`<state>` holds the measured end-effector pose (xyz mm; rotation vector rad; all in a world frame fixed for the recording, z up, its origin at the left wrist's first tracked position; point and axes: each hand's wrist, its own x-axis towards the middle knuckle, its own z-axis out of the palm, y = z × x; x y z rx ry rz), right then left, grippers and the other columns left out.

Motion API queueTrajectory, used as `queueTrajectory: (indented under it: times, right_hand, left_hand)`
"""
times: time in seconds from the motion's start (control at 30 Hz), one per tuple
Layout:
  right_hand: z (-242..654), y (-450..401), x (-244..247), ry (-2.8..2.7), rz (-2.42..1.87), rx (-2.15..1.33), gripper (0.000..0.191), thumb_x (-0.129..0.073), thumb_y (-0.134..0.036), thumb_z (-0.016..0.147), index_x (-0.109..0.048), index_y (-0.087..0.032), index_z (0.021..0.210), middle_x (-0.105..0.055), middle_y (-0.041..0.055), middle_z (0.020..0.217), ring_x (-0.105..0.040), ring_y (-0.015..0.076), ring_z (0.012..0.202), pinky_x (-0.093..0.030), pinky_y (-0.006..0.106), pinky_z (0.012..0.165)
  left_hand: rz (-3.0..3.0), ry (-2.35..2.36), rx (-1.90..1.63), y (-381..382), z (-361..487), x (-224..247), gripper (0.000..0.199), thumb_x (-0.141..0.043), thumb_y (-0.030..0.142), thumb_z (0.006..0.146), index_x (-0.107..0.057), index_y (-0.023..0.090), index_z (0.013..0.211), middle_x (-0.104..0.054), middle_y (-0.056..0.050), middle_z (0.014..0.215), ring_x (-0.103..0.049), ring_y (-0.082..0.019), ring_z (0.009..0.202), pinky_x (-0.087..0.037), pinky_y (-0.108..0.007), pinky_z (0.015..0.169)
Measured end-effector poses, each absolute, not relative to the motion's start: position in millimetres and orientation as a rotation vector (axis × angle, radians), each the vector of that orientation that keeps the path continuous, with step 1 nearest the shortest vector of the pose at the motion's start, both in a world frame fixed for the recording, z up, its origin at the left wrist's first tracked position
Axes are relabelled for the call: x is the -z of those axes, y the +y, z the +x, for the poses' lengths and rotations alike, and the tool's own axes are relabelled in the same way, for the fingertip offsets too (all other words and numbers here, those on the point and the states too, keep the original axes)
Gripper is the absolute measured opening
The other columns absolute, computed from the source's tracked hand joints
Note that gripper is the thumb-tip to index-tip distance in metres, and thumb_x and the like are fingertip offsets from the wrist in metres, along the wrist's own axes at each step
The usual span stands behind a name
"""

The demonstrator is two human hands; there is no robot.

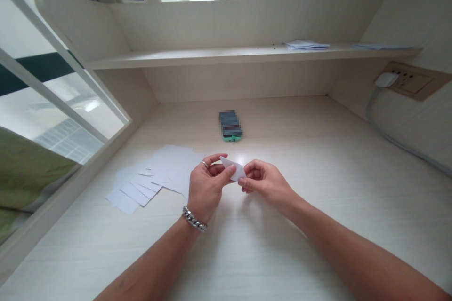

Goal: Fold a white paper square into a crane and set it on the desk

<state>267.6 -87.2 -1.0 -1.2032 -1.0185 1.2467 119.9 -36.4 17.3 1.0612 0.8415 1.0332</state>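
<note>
Being held between both bare hands in the head view, a small white folded piece of paper with a pointed upper corner [239, 170] is found near the middle of the pale wood-grain table [264, 254], seemingly raised just above its surface. By the left hand [208, 186], which wears a silver ring and a chunky silver chain bracelet [194, 220], the paper is pinched, with the thumb laid flat across its face and the fingers behind; it is probably steadied in this way. Its lower right corner is grasped by the right hand [266, 181] between thumb and forefinger, a light tip grip that seems suited to fine control of a small edge. How the fingers are set behind the paper cannot be fully told.

Toward the table's left edge, loose white paper sheets and slips [173, 164] are spread in an overlapping fan, perhaps so placed that they can be reached easily while working room is left. Toward the back edge, beyond the hands, a dark, pixel-blurred oblong object with a green end [230, 124] is laid, apparently out of the way. Near the right end of the pale wooden shelf [194, 56] above the back edge, a flat white paper stack [306, 46] is placed.
</note>
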Motion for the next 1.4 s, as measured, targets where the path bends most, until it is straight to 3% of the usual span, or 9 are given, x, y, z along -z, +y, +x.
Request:
queueTrajectory:
  times: [0.23, 0.47, 0.57, 0.77, 1.0, 1.3, 1.4]
  right_hand:
    - [264.3, -90.1, 0.5, -1.114, -1.221, -1.147, 0.025, -0.073, -0.037, 0.073, -0.063, -0.016, 0.081, -0.064, 0.0018, 0.077, -0.057, 0.0146, 0.071, -0.043, 0.028, 0.064]
    - [263.5, -90.6, -2.0, -1.016, -1.227, -1.122, 0.034, -0.072, -0.047, 0.074, -0.062, -0.015, 0.07, -0.057, -0.0006, 0.063, -0.047, 0.0114, 0.058, -0.034, 0.026, 0.055]
    - [264.5, -90.8, -3.3, -0.967, -1.225, -1.127, 0.035, -0.073, -0.048, 0.072, -0.063, -0.015, 0.07, -0.059, 0.0003, 0.064, -0.049, 0.0122, 0.059, -0.036, 0.027, 0.057]
    - [265.2, -91.3, -3.7, -0.9, -1.186, -1.205, 0.034, -0.074, -0.048, 0.071, -0.063, -0.015, 0.07, -0.063, 0.0023, 0.067, -0.057, 0.015, 0.063, -0.043, 0.029, 0.063]
    - [264.2, -92.6, -2.0, -0.992, -1.19, -1.163, 0.037, -0.067, -0.052, 0.077, -0.062, -0.016, 0.071, -0.062, 0.0023, 0.064, -0.056, 0.0158, 0.063, -0.043, 0.03, 0.062]
    - [265.5, -90.2, -0.9, -1.048, -1.191, -1.192, 0.039, -0.067, -0.055, 0.076, -0.06, -0.016, 0.075, -0.062, 0.0018, 0.066, -0.052, 0.0127, 0.058, -0.039, 0.027, 0.056]
    - [267.0, -88.3, 2.1, -1.071, -1.237, -1.157, 0.041, -0.068, -0.056, 0.074, -0.058, -0.017, 0.071, -0.06, 0.0009, 0.062, -0.051, 0.0127, 0.056, -0.039, 0.027, 0.055]
  left_hand:
    - [1.227, 0.95, -1.052, -40.5, 120.4, -22.7, 0.048, -0.083, 0.023, 0.063, -0.059, 0.013, 0.104, -0.075, -0.006, 0.072, -0.072, -0.019, 0.068, -0.057, -0.026, 0.063]
    - [1.24, 0.908, -0.985, -42.7, 122.5, -19.0, 0.044, -0.081, 0.026, 0.068, -0.058, 0.013, 0.104, -0.076, -0.007, 0.075, -0.071, -0.018, 0.068, -0.056, -0.026, 0.064]
    - [1.241, 0.89, -0.947, -42.1, 123.1, -18.0, 0.04, -0.08, 0.027, 0.068, -0.06, 0.011, 0.099, -0.075, -0.008, 0.076, -0.071, -0.018, 0.07, -0.057, -0.028, 0.067]
    - [1.296, 0.895, -0.95, -43.3, 123.9, -20.8, 0.038, -0.081, 0.026, 0.067, -0.061, 0.011, 0.095, -0.072, -0.004, 0.066, -0.066, -0.014, 0.058, -0.054, -0.025, 0.058]
    - [1.243, 0.906, -0.967, -45.7, 123.2, -23.1, 0.04, -0.081, 0.021, 0.064, -0.057, 0.013, 0.096, -0.068, 0.001, 0.059, -0.064, -0.014, 0.052, -0.053, -0.024, 0.054]
    - [1.267, 0.935, -0.933, -43.2, 123.2, -18.8, 0.048, -0.081, 0.026, 0.065, -0.057, 0.012, 0.104, -0.069, 0.001, 0.059, -0.065, -0.014, 0.054, -0.053, -0.024, 0.057]
    - [1.258, 0.902, -0.892, -40.2, 123.1, -14.9, 0.037, -0.079, 0.029, 0.068, -0.064, 0.012, 0.096, -0.072, -0.003, 0.07, -0.066, -0.014, 0.061, -0.054, -0.024, 0.061]
